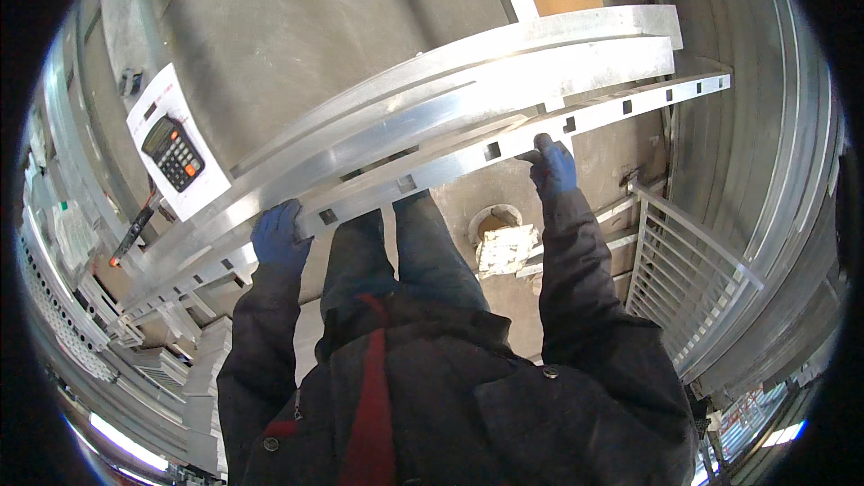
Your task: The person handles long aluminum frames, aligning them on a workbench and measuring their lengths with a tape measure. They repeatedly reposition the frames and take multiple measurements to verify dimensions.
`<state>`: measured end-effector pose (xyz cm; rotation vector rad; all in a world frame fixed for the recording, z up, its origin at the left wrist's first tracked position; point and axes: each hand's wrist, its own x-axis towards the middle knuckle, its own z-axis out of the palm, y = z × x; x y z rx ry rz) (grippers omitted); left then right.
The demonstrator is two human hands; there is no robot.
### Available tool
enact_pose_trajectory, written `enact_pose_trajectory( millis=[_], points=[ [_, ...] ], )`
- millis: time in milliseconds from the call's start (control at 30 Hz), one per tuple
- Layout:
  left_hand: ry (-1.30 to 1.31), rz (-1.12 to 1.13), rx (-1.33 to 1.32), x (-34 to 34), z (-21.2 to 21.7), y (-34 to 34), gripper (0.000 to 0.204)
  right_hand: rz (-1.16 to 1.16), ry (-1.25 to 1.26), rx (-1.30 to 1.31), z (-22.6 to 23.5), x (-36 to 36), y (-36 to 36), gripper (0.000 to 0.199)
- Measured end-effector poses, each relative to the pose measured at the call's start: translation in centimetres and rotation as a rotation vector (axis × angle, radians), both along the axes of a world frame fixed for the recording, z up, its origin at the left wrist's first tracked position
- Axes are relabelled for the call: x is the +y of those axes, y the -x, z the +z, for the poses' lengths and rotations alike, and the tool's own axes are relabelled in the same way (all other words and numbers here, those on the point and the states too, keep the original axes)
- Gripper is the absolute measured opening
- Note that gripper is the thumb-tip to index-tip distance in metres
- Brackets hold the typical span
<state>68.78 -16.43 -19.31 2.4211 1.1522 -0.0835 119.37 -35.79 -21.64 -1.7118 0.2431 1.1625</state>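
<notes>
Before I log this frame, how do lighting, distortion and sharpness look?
Head view: glare whitens the wide metal bar toward its right end, and a lower-left light strip looks blown out; head view: fisheye curvature bows that bar, with black corners; head view: the calculator, left hand and right hand show no strong motion blur.

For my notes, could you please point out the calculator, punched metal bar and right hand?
Calculator (175, 157), head view: its keypad.
Punched metal bar (450, 166), head view: its perforated face.
Right hand (553, 168), head view: its blue glove.

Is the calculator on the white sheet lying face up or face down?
Face up: the calculator shows its keys and screen.
</notes>
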Motion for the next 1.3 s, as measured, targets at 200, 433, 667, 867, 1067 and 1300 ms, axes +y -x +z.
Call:
enact_pose_trajectory(
  millis=[200,433,667,867,1067,1300],
  points=[
    [-0.066,0.029,-0.011,-1.4,-2.2,2.0,0.067,0.072,0.134,-0.149,2.9,-5.0,1.4,0.051],
    [0.042,0.103,-0.038,-2.9,0.5,3.2,0.079,0.511,-0.024,-0.127,5.2,-10.4,14.5,0.032],
    [-0.095,0.338,-0.245,-10.6,12.4,17.6,0.082,0.807,-0.123,-0.084,7.9,-9.1,35.1,0.023],
    [0.002,0.748,-0.335,-24.5,15.8,40.9,0.066,1.169,-0.257,-0.462,11.5,-6.6,54.9,0.024],
    [0.218,1.224,-0.629,-34.9,19.2,58.0,0.049,1.497,-0.495,-0.562,18.2,-1.1,74.6,0.030],
    [0.412,1.524,-0.876,-33.9,18.9,66.0,0.044,1.649,-0.576,-0.794,19.7,7.9,88.2,0.041]
  ],
)
